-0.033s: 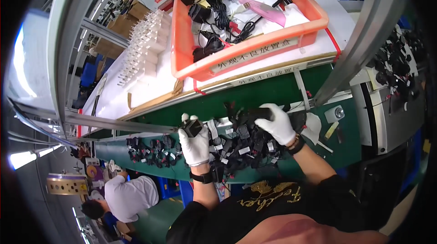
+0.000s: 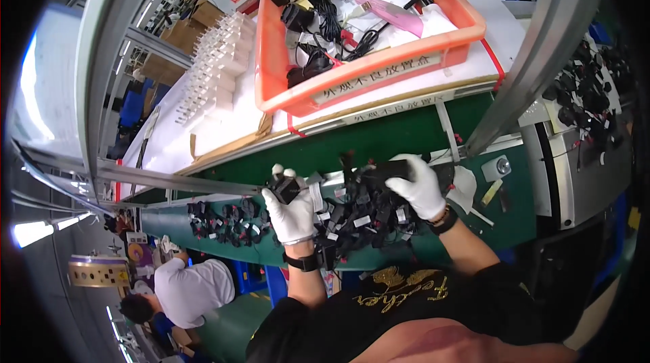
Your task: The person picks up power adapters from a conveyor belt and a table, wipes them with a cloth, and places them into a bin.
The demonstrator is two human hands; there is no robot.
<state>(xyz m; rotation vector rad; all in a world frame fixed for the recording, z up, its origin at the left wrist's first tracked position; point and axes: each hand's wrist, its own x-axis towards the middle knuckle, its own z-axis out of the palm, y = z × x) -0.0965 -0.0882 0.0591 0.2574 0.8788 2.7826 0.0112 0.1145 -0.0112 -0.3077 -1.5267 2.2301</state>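
My left hand [image 2: 293, 214], in a white glove, is closed around a black power adapter [image 2: 284, 191] held up above the bench. Farther right, my white-gloved right hand [image 2: 421, 190] grips a dark, blocky piece [image 2: 387, 172] between thumb and fingers; its exact kind is hard to make out. Below and between both hands lies a heap of black power adapters [image 2: 362, 221] with cables and white labels. Another cluster of black adapters [image 2: 230, 221] spreads over the green bench to the left of my left hand.
An orange bin [image 2: 372, 82] with adapters, cables and papers stands on the raised shelf. White pronged blocks [image 2: 220, 65] sit left of it. A metal post [image 2: 535, 58] rises at right, near a small silver-white box [image 2: 496, 168]. A person in white [image 2: 196, 288] sits at lower left.
My right hand has shifted slightly to the right and nearer to me, still gripping the dark piece. My left hand keeps its hold on the adapter.
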